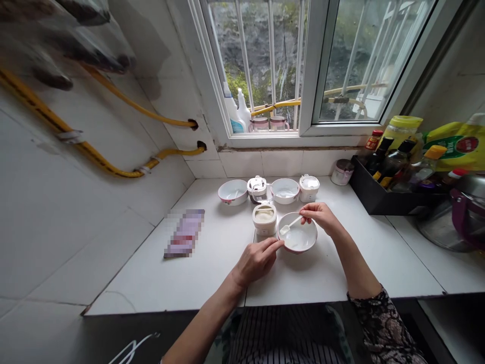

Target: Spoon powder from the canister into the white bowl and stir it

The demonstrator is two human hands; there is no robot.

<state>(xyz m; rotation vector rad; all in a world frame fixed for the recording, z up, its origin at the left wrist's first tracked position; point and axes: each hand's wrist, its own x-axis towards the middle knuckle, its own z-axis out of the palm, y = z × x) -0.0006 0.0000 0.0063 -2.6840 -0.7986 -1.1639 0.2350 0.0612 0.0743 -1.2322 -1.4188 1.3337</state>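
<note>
A small white spoon (285, 229) is pinched by its handle in my right hand (319, 217), its scoop end over the inside of a white bowl (303, 238). My left hand (259, 260) grips the near left rim of that bowl between thumb and fingers. Just left of the bowl, a white seasoning jar (264, 220) has its top open and pale contents near the brim. Behind stand two more bowls, one with a floral rim (232, 193) and another (285, 191). Beside them are a jar with dark contents (257, 188) and a white jar (309, 188).
A blurred-out purple packet (184, 233) lies on the left of the white tiled counter (212, 278). At right are a lidded jar (342, 172), a black box (379, 197) of bottles and a metal pot (443, 227). A barred window and yellow pipes are beyond.
</note>
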